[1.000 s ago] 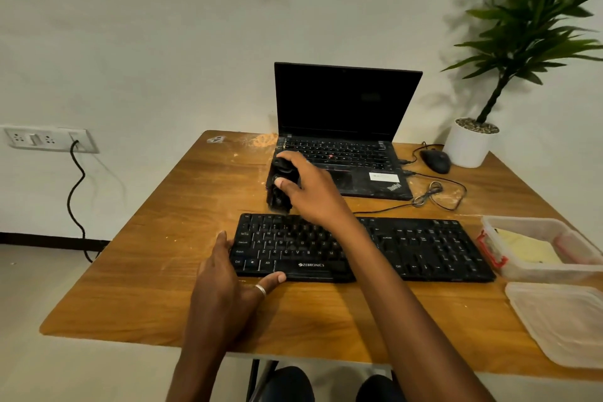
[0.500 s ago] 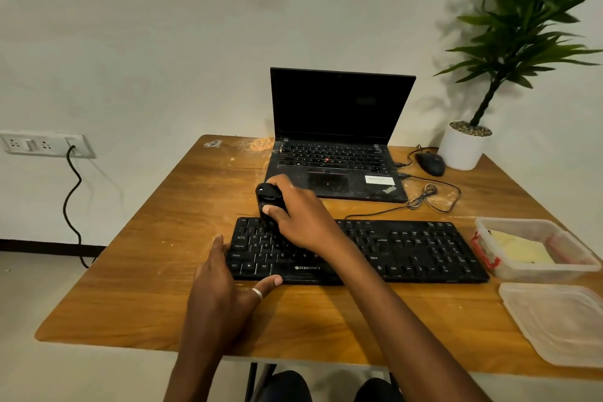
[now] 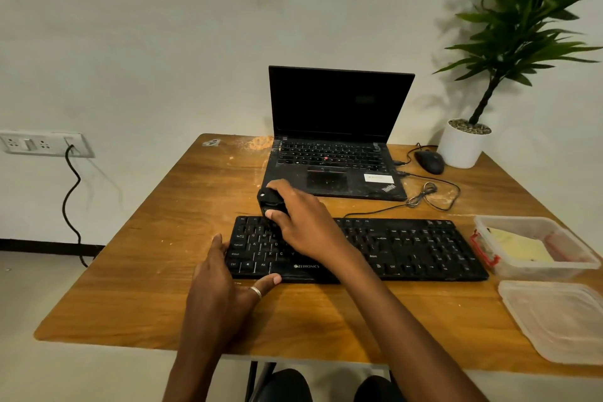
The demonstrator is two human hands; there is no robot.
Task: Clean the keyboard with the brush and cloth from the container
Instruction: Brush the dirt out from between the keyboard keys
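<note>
At the centre of the frame the right hand [image 3: 308,228] grips a black brush [image 3: 270,200], fingers curled over its top and thumb pressed on its near side. The brush's lower end is at the upper left keys of the keyboard [image 3: 408,248]; whether it touches them I cannot tell. The keyboard lies across the middle of the table [image 3: 140,274], below an open laptop [image 3: 339,140]. The left hand [image 3: 222,294] rests at the keyboard's lower left corner, fingers straight and together along its left end, thumb spread along the front edge. At the right of the frame the container [image 3: 541,271] stands just beside the keyboard's right end, the yellow cloth [image 3: 522,250] lying inside; its lid [image 3: 554,320] lies below it
</note>
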